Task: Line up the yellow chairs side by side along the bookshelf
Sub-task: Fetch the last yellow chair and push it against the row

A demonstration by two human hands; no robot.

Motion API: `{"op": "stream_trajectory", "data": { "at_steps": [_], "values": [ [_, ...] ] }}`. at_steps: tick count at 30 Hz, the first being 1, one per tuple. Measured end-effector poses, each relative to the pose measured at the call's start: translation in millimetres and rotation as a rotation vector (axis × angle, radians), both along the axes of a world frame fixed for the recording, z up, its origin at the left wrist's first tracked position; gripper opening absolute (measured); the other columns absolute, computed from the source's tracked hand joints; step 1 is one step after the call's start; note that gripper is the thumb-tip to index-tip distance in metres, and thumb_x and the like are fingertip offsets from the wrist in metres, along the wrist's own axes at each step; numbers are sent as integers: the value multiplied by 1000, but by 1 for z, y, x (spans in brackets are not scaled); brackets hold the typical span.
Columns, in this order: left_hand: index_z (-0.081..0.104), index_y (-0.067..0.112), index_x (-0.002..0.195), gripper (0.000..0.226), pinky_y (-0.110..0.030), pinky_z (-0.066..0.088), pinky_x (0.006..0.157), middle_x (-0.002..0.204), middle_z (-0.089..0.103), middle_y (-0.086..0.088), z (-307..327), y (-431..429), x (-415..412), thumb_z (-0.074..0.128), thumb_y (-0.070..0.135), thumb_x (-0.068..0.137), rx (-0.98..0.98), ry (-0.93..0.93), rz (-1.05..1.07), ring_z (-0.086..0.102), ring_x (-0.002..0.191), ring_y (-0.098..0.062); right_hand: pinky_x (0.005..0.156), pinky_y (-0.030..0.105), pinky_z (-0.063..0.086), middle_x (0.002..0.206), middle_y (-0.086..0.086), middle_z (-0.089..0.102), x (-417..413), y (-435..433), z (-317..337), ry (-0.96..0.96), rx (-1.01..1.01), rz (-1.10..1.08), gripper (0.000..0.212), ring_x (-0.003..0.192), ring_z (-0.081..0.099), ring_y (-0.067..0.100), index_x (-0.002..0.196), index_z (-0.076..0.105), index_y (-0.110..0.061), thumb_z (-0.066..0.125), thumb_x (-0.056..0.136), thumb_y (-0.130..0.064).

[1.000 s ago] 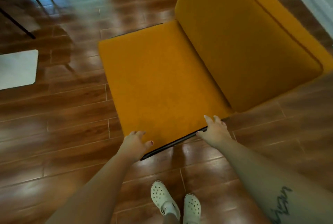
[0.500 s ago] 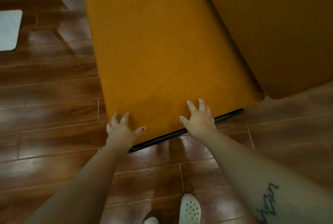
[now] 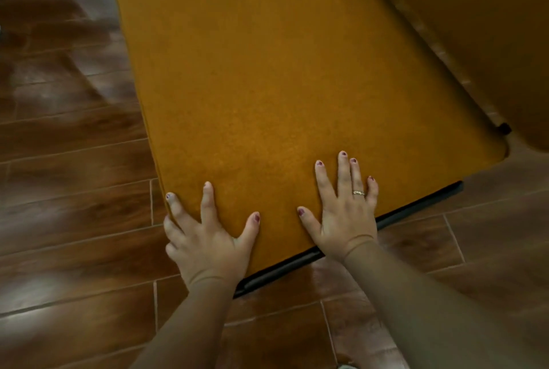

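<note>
One yellow chair [image 3: 282, 86] in view, close up. The seat fills most of the frame, w/ the backrest [image 3: 475, 26] up at the right and the black frame [image 3: 416, 205] showing under the near edge. It stands on the wood floor [image 3: 74, 190], at an angle to the floorboards. No bookshelf in shot and no 2nd chair, so can't check what's already lined up.

Hands: both at the near edge of the seat.
- The right hand [image 3: 344, 214] lies flat, palm down on the cushion, fingers straight & slightly apart, w/ a ring [image 3: 358, 192] on one finger. It holds nothing, just presses.
- The left hand [image 3: 205, 238] is spread wide over the near-left corner, thumb & forefinger on top, outer fingers bent down the side of the cushion. Whether they hook under it, can't tell.
- Reads more like push/steer contact than a lift.

Progress, as a judgement: this chair is in hand, not parked. Nothing shows it against a shelf or beside a mate, so its placing is prob. not done yet. Left to do:
- slide it over to the shelf
- square it up, backrest facing the right way
- close the gap to its neighbour

How many chairs remain, or whether any are already set: not shown. The floor at left is blurred, so no useful detail there.
</note>
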State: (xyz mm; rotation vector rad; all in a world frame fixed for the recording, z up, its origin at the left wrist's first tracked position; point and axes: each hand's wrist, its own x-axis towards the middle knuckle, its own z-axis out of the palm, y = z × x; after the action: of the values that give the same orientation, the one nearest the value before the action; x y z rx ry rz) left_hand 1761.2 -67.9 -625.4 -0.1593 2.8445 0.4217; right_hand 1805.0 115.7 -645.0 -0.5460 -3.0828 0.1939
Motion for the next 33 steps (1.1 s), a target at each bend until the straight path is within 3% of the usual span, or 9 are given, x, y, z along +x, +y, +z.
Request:
{"op": "stream_trajectory", "data": {
  "at_steps": [4,16,22,29,33],
  "values": [
    [25,30,148,100,-61,29,99,156,7,-20,-9,-2,-1,25,83,63,32,61,-12,21,134,-46,102,53,15,149,22,33,-1,2,1,36,13,22,71,134,24,34,141,34,-19,29,85,-62],
    [30,27,141,88,-65,36,87,149,22,-29,-23,-1,-12,31,78,69,79,154,-47,34,122,-54,103,51,16,148,21,36,-7,1,1,67,30,-17,70,134,24,33,140,37,-19,32,83,-61],
    [25,30,141,92,-63,36,88,150,21,-29,-24,0,-26,7,87,71,80,155,-61,34,123,-52,102,52,16,148,21,36,-18,1,-1,67,32,-25,70,134,25,34,140,35,-19,31,84,-60],
    [24,31,140,89,-63,35,90,150,21,-29,-23,4,-48,13,86,71,73,157,-73,33,125,-52,102,51,16,147,21,37,-38,4,0,73,29,-46,71,133,27,35,140,35,-19,15,90,-65],
    [28,29,143,91,-62,34,93,151,19,-27,-24,6,-65,23,82,70,71,162,-80,29,128,-50,102,52,17,147,21,37,-52,5,-2,88,33,-54,69,132,34,38,140,36,-19,30,85,-60]
  ]
}}
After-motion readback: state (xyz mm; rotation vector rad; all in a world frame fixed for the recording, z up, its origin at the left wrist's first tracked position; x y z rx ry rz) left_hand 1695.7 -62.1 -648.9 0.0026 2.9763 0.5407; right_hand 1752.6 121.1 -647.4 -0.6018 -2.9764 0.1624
